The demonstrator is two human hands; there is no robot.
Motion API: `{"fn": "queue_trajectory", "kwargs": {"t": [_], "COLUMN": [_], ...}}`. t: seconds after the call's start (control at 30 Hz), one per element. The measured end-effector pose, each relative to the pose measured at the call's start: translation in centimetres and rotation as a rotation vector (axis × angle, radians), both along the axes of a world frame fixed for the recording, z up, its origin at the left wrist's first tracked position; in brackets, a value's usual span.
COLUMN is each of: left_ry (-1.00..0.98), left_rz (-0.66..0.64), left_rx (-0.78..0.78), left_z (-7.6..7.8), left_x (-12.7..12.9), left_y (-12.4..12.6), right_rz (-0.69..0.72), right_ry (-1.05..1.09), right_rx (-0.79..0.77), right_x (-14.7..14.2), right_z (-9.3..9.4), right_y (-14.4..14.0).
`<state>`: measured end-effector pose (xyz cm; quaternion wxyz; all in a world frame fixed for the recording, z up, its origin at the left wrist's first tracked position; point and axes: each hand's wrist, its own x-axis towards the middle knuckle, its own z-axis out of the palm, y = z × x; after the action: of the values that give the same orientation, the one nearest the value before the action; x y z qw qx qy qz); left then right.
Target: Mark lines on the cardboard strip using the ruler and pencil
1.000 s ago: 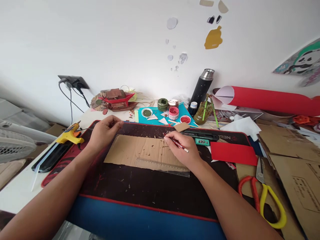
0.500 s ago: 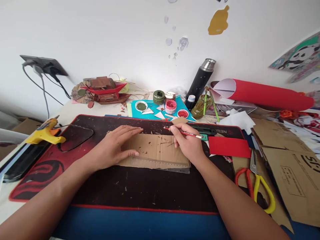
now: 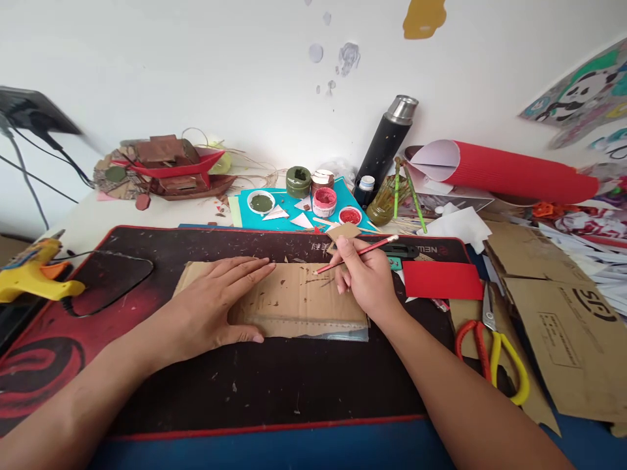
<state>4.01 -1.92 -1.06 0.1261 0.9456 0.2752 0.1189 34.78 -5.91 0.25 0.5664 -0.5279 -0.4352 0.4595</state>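
A strip of brown cardboard (image 3: 289, 301) with dark stains lies on the black desk mat (image 3: 313, 391). My left hand (image 3: 215, 300) rests flat on its left part, fingers stretched out and thumb apart by the near edge. Along that near edge lies a clear ruler (image 3: 318, 326); its left end is hidden from me. My right hand (image 3: 367, 277) is closed around a red pencil (image 3: 365, 250) over the cardboard's right part. The pencil's tip points left, at or just above the stained area; I cannot tell whether it touches.
A yellow glue gun (image 3: 39, 271) with a cord lies left. Paint pots (image 3: 298, 182), a model boat (image 3: 171, 170) and a black flask (image 3: 386, 140) stand behind. At right are a red card (image 3: 443, 281), scissors (image 3: 490, 346) and cardboard sheets (image 3: 573, 352).
The pencil has swung round: its tip has come nearer, from the cardboard's far edge onto its stained area, and its back end has risen. My left thumb is spread further. The view has shifted.
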Motion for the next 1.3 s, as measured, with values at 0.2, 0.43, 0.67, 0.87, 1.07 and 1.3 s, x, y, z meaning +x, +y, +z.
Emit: {"fn": "queue_trajectory", "kwargs": {"t": [0.2, 0.43, 0.67, 0.87, 1.07, 1.3], "left_ry": [-0.001, 0.016, 0.013, 0.026, 0.065, 0.060], "left_rz": [0.026, 0.052, 0.016, -0.016, -0.017, 0.070], "left_rx": [0.023, 0.000, -0.031, -0.033, -0.027, -0.010], "left_z": [0.0, 0.3, 0.6, 0.3, 0.1, 0.3], "left_x": [-0.1, -0.4, -0.5, -0.4, -0.4, 0.0], "left_y": [0.0, -0.1, 0.1, 0.1, 0.1, 0.1], "right_rz": [0.040, 0.088, 0.098, 0.042, -0.043, -0.056], "right_ry": [-0.015, -0.056, -0.121, -0.060, 0.001, -0.075], "right_rx": [-0.047, -0.066, -0.059, -0.032, -0.010, 0.026], "right_x": [-0.2, -0.4, -0.3, 0.1, 0.6, 0.8], "right_z": [0.3, 0.0, -0.3, -0.3, -0.7, -0.9], "right_y": [-0.2, -0.3, -0.3, 0.1, 0.5, 0.4]}}
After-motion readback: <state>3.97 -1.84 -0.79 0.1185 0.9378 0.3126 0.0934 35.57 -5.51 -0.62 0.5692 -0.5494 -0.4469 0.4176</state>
